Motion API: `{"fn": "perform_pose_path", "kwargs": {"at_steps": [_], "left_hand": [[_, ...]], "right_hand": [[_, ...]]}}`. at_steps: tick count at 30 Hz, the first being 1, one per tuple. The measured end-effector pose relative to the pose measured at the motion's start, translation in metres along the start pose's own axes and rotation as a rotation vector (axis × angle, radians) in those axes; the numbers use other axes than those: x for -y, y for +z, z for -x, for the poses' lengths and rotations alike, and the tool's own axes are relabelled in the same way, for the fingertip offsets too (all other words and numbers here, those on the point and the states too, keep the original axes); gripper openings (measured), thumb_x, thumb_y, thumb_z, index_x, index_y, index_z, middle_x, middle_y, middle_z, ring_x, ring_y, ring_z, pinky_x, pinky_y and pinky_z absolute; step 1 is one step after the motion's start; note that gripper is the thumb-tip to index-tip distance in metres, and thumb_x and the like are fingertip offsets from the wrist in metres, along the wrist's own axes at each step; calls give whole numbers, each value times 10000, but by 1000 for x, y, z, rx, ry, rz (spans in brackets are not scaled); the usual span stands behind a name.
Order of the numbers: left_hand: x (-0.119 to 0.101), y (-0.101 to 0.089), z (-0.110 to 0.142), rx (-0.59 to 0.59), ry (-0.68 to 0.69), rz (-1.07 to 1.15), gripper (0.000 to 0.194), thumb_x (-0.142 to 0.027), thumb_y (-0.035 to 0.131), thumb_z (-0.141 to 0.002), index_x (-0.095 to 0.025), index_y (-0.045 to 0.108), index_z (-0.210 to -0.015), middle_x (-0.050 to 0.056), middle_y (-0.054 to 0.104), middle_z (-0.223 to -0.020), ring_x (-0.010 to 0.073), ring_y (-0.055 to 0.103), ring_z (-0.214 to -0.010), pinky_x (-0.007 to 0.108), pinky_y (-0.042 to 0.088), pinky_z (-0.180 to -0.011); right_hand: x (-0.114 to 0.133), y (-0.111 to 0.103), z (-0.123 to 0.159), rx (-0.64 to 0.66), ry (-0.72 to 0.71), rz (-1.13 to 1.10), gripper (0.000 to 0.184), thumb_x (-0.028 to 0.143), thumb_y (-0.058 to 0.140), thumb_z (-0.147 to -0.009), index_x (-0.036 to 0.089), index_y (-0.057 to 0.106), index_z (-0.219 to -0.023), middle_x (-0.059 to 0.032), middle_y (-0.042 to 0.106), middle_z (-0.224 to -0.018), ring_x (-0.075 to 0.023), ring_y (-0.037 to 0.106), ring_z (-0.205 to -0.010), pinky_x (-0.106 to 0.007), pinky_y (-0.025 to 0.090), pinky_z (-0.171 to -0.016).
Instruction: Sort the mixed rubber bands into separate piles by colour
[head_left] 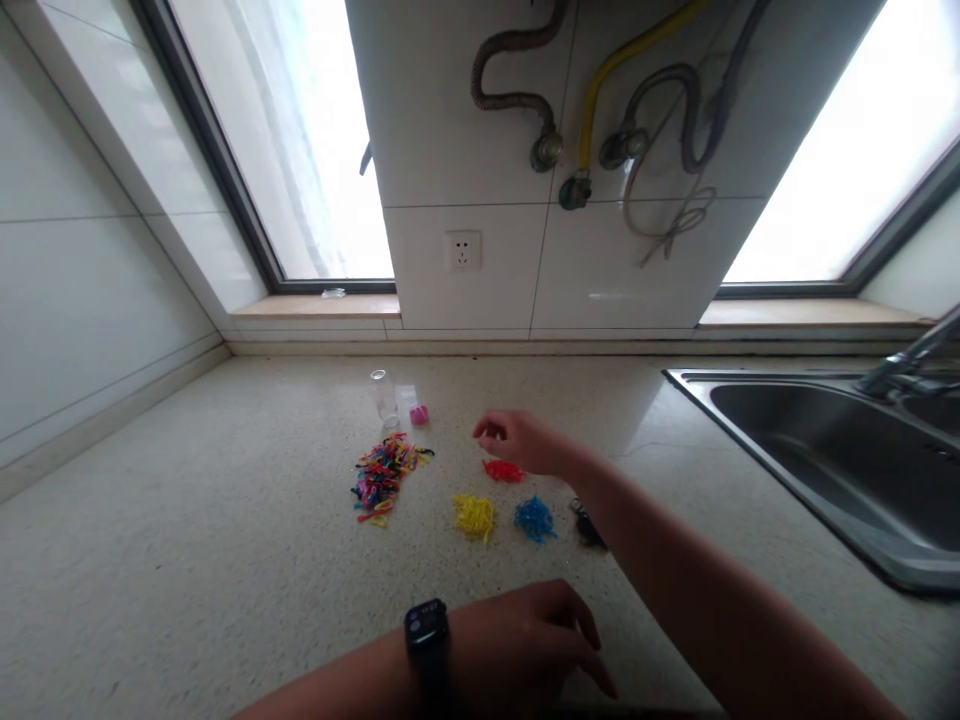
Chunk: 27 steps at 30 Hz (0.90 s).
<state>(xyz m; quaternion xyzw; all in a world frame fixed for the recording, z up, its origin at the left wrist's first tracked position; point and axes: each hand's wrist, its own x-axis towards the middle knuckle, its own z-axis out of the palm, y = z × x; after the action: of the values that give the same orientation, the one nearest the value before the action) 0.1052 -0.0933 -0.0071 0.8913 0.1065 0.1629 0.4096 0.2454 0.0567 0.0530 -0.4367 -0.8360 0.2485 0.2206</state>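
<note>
My right hand (517, 440) hovers over the counter just above a small red pile of elastic bands (502, 470), its fingers curled together in a loose pinch; whether it holds a band is too small to see. My left hand (532, 640), with a black watch on the wrist, rests low near the front edge, fingers slightly apart and holding nothing. A mixed multicoloured heap of bands (384, 474) lies to the left. A yellow pile (474, 516), a blue pile (534, 518) and a dark pile (589, 528) sit in a row in front of the red pile.
A small clear jar (383, 398) and a pink pile (418, 414) stand behind the mixed heap. A steel sink (825, 450) with a faucet is at the right. The tiled wall behind has a socket (463, 250) and hoses.
</note>
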Motion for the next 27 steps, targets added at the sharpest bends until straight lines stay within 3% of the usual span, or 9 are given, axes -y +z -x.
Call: {"fn": "perform_pose_path", "kwargs": {"at_steps": [4, 9, 15, 27], "left_hand": [[1, 0, -1, 31, -10, -48, 527, 66, 523, -672, -219, 688, -1084, 42, 528, -1239, 139, 572, -917, 223, 503, -804], [9, 5, -3, 34, 49, -66, 511, 44, 548, -661, -209, 688, -1082, 62, 499, -1251, 196, 537, -1076, 271, 492, -895], [11, 5, -4, -1, 150, -92, 520, 69, 514, -608, -153, 694, -1042, 85, 517, -1204, 194, 539, -1054, 266, 500, -865], [13, 8, -4, 50, 127, -106, 471, 46, 531, -644, -169, 697, -1029, 77, 555, -1177, 193, 555, -1006, 275, 502, -836]], "right_hand": [[24, 37, -38, 66, 17, 337, 249, 322, 567, -864, 198, 745, -986, -75, 744, -979, -195, 658, -871, -267, 439, -728], [26, 65, -60, 150, 75, 483, 273, 363, 602, -848, 201, 764, -997, -110, 743, -1074, -249, 674, -981, -297, 482, -780], [23, 74, -66, 146, 98, 489, 280, 352, 588, -857, 196, 768, -1004, -116, 751, -1055, -248, 688, -968, -294, 496, -774], [18, 80, -63, 87, 133, 483, 309, 375, 553, -863, 178, 745, -1005, -129, 737, -1088, -245, 686, -955, -297, 501, -751]]}}
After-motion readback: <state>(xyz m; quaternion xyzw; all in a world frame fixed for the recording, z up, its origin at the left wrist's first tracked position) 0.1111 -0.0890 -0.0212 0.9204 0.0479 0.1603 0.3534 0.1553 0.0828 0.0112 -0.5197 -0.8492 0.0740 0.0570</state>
